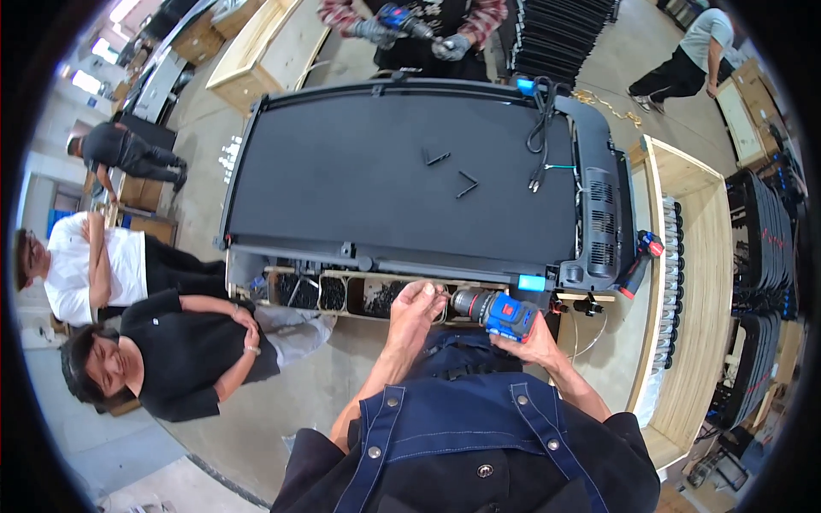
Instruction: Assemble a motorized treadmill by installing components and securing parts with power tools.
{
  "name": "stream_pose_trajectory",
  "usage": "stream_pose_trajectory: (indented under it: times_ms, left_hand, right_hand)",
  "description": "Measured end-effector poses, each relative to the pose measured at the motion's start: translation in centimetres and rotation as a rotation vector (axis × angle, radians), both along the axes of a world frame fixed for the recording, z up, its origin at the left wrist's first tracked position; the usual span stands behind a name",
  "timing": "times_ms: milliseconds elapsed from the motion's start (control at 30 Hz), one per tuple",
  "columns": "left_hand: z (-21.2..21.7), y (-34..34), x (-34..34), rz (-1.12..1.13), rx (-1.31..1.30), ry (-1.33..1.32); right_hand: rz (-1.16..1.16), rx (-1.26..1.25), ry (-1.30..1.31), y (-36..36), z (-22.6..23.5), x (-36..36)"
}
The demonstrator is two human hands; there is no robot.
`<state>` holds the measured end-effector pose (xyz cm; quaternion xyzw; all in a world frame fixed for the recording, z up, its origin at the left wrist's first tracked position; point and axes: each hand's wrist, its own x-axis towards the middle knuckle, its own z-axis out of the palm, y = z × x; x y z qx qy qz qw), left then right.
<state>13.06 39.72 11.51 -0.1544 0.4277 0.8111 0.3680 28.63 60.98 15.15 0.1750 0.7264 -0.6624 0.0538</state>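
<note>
My right hand (528,342) grips a blue and black cordless drill (505,315), its chuck pointing left. Just ahead of the chuck, my left hand (415,309) is closed in a pinch by the drill's tip; whatever is between the fingers is too small to make out. Both hands are at the near side of a black treadmill deck (385,179). Below its near edge sit wooden bins (333,293) holding small dark parts, close to my left hand. On the belt lie two black L-shaped pieces (467,184) and a coiled black power cord (540,128).
Across the deck a co-worker's gloved hands (410,36) hold another blue drill. A red and black tool (637,265) stands by the deck's right end. Beyond is a wooden crate (684,325) with a row of rollers. Two people (197,350) stand at my left.
</note>
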Motion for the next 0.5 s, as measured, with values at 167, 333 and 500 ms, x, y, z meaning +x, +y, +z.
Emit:
stream_pose_trajectory:
  times_ms: [167, 333, 500]
  left_hand:
    - [1.3, 2.0, -2.2, -0.189, -0.168, 0.200]
    - [3.9, 5.5, -5.9, -0.379, -0.070, 0.232]
    - [2.1, 9.3, -13.5, -0.511, -0.455, 0.728]
  right_hand:
    - [-0.043, 0.154, 0.171, 0.3, 0.8, -0.4]
    - [-0.165, 0.071, 0.151, 1.0, 1.6, 0.2]
    - [-0.373, -0.224, 0.117, 1.4, 4.2, 0.6]
